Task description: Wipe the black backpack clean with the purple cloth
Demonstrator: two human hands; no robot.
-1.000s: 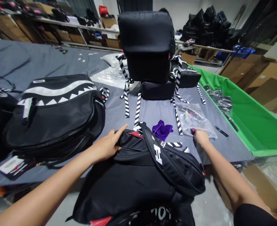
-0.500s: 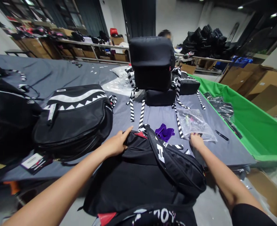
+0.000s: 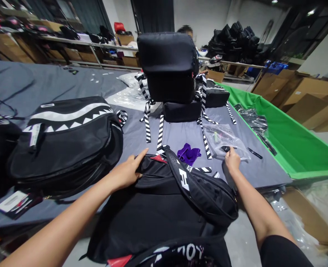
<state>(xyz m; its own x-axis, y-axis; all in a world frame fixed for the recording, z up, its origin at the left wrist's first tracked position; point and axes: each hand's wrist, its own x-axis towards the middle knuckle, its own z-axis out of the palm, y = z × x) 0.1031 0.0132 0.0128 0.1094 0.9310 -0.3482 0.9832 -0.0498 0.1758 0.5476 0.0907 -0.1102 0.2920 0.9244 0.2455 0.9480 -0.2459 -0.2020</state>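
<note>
A black backpack (image 3: pixel 158 215) with a white-marked strap lies tilted over the table's front edge, close to me. My left hand (image 3: pixel 127 172) grips its upper left edge, thumb pointing up and fingers behind the fabric. To the right, my right hand (image 3: pixel 232 160) is closed at the clear plastic bag (image 3: pixel 218 135), on a small black object (image 3: pixel 225 148) whose kind I cannot make out. A crumpled purple cloth (image 3: pixel 189 154) lies just behind the backpack. Right of my right hand is a slim black pen-like tool (image 3: pixel 255 152).
Another black backpack (image 3: pixel 66 141) with a white zigzag lies on the left. Stacked black bags (image 3: pixel 168 55) with striped straps stand ahead, a person (image 3: pixel 186 31) behind them. A green bin (image 3: pixel 300 144) borders the grey table (image 3: pixel 91 85) on the right, near cardboard boxes (image 3: pixel 308 96).
The view has turned slightly right, so things sit further left. My right hand has moved further onto the plastic bag and closed on the small black object. My left hand keeps its grip.
</note>
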